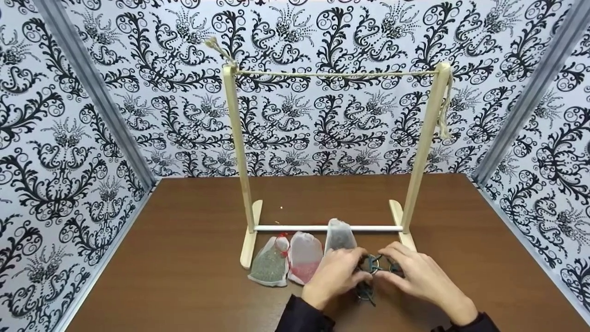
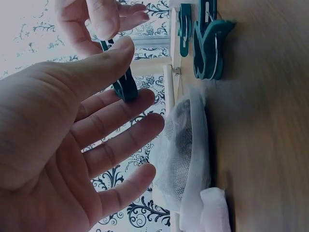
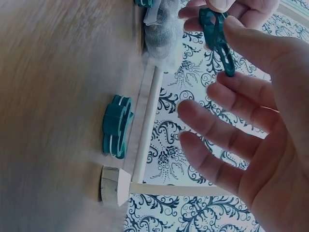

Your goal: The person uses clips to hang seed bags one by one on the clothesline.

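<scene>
A green clothespin [image 1: 374,263] is held up between both hands, over the table near its front. My left hand [image 1: 339,272] pinches one end between thumb and forefinger, with the other fingers spread in the left wrist view. From the other side, my right hand [image 1: 417,274] pinches the same clothespin [image 3: 217,41] with thumb and forefinger, its remaining fingers loosely bent. More green clothespins [image 2: 212,48] lie on the table below, one of them [image 3: 117,126] near the stand's foot. Beside the left hand, a mesh bag with dark contents [image 1: 340,237] leans over the white bar.
A wooden stand [image 1: 424,147] with a rope [image 1: 336,74] strung across its top and a white bar [image 1: 295,228] low down stands behind the hands. Left of them lie a bag of green herbs [image 1: 267,267] and a bag with pink contents [image 1: 305,263]. Patterned walls enclose the table.
</scene>
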The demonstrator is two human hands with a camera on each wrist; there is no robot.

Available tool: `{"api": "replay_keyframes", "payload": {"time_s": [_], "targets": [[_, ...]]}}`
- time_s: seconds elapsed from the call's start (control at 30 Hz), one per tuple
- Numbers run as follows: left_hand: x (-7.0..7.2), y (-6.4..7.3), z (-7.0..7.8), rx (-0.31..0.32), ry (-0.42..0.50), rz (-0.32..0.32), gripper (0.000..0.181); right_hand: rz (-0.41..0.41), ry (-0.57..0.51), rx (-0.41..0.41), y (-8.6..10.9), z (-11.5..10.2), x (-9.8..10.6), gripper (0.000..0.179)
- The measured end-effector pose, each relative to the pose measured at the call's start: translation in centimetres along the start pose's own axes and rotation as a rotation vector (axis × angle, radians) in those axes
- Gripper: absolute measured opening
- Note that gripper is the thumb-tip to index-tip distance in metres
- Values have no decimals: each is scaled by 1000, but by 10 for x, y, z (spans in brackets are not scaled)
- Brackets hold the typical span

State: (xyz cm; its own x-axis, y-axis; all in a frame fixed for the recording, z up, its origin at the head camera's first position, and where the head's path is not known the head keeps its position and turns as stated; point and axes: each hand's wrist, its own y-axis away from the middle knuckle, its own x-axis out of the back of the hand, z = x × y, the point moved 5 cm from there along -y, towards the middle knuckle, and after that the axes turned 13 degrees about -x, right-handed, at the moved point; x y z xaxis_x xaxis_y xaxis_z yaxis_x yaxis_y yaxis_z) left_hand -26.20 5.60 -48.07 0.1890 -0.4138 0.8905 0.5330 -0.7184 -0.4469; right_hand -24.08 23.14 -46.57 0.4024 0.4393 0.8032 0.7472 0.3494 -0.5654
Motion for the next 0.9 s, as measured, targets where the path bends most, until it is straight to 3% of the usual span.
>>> {"api": "replay_keyframes", "payload": {"time_s": [0.17,0.53,0.73,0.8,0.9], "targets": [[-1,2,-2,2,26,2,41,10,-45,34,-1,-1,-1,46],[-6,-1,1,9,72,-21,43,13,-250,82,-3,-1,-4,48],[-3,2,-5,16,64,36,46,10,-252,64,-3,1,-3,47],[1,5,-10,75,19,87,42,18,-242,57,-3,2,-2,47],[8,11,-20,245,-55,181,33,25,-235,47,-4,3,0,46]]}}
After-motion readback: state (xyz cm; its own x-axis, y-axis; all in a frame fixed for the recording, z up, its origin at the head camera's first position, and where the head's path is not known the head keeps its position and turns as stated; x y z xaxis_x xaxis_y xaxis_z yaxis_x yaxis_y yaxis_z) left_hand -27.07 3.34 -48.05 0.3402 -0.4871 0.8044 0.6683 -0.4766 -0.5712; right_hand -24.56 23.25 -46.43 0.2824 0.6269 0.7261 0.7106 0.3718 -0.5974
